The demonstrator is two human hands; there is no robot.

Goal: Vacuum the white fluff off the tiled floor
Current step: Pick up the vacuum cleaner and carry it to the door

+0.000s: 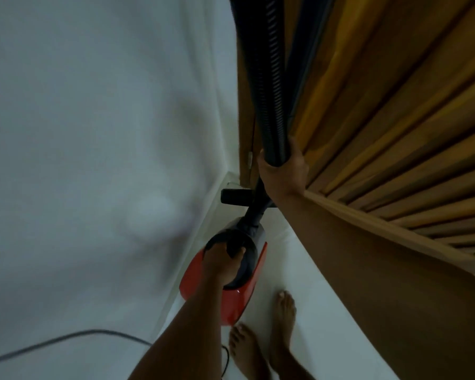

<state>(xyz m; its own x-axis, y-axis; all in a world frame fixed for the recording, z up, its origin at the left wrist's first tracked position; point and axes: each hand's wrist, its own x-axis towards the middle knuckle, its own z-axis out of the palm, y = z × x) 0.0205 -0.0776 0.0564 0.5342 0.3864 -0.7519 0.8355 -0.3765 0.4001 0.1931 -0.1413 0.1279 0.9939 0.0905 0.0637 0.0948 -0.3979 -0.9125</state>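
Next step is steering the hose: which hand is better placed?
Right. The right hand grips the black hose; the left hand is occupied holding the red vacuum by its handle.

Left hand [225, 263] grips vacuum handle [222, 238]; right hand [283, 167] (arm outstretched) grips hose [272, 91]

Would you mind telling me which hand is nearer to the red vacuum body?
Left. The left hand grips the red vacuum body itself; the right hand holds the black hose farther up, off the body.
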